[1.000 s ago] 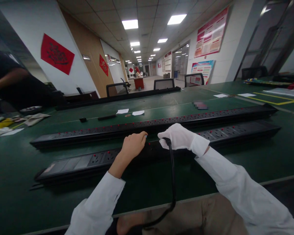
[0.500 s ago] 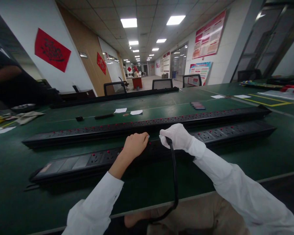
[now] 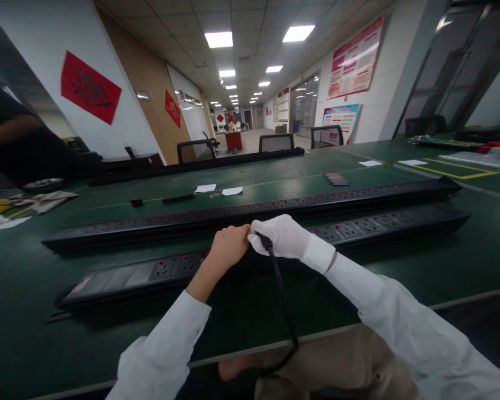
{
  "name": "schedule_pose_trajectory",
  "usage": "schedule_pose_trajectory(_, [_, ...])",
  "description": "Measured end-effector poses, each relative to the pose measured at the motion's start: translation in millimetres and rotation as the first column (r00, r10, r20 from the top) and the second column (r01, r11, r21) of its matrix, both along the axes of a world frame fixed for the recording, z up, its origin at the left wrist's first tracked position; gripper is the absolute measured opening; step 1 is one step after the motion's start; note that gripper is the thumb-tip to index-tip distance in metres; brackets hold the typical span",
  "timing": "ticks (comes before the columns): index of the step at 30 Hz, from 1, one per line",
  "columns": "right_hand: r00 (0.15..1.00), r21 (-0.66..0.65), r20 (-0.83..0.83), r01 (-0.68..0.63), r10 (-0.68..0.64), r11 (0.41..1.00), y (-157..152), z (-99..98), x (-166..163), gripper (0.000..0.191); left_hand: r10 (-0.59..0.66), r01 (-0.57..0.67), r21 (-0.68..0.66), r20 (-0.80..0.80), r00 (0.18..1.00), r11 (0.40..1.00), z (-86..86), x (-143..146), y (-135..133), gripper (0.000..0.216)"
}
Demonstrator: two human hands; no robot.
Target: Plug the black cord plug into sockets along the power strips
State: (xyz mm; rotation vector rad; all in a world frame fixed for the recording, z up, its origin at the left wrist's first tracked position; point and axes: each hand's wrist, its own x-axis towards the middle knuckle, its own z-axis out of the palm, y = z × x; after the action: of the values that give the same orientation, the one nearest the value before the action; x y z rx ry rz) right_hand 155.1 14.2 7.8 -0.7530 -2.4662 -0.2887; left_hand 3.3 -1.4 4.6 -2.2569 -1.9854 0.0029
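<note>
1. Cable: the end of the black cable [image 3: 283, 294] sits inside your right grip [image 3: 281, 236], above the middle of the near power strip [image 3: 345, 230]; the rest hangs down past the edge of the tabletop [image 3: 108, 344].
2. Right grip: wearing a white glove [image 3: 290, 233], your fingers are closed about the cable end, I judge to control that end rather than the slack.
3. Left grip [image 3: 230, 244]: bare, fingers curled, meeting the glove over the near power strip. I cannot tell whether it holds anything; possibly you are steadying the strip.
4. Layout: the near power strip lies face up, probably for access; the far power strip [image 3: 250, 210] lies behind, roughly parallel.
5. Markings: the pale label [image 3: 82, 284] at the near power strip's left end is too small to read.
6. Surroundings: lettering on the wall board [image 3: 355, 61] is illegible.
</note>
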Motion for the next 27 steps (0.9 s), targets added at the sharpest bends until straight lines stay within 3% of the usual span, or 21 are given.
schedule_pose_trajectory(12, [0.993, 0.071, 0.047, 0.101, -0.104, 0.992, -2, -10.6, -9, 0.027, -0.024, 0.024, -0.002, 0.026, 0.999, 1.000, -0.6, -2, -2, 0.027])
schedule_pose_trajectory(19, [0.997, 0.060, -0.008, 0.080, -0.080, 0.995, -1, -14.7, -5, 0.028, -0.038, 0.040, -0.046, 0.038, 0.999, 0.998, 0.0, -2, 1, 0.029])
schedule_pose_trajectory(27, [0.997, 0.060, 0.009, 0.080, -0.081, 0.995, -6, -13.3, -1, 0.029, -0.076, 0.076, -0.005, 0.035, 0.996, 0.997, -2.4, -4, 2, 0.025])
